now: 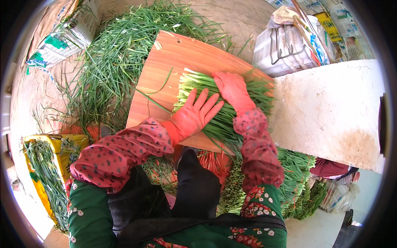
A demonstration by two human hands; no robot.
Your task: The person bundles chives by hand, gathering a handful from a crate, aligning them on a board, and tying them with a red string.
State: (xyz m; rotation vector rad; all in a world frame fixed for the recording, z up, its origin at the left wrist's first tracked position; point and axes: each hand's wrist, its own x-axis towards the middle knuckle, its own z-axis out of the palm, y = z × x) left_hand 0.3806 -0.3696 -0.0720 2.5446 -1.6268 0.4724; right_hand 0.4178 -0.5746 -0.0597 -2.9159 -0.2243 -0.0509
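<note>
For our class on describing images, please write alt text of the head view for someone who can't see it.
A person's gloved left hand, fingers spread, rests on a bunch of green stalks on a brown board, while the gloved right hand curls over the stalks' far side. Loose green leaves lie heaped at upper left.

No wording can be made out: fine print, too small to read, covers the green-patched white box (pixel 62 44) at the far-left corner of the brown floor (pixel 233 18) and the grey-white box (pixel 281 51) toward its far-right corner.
</note>
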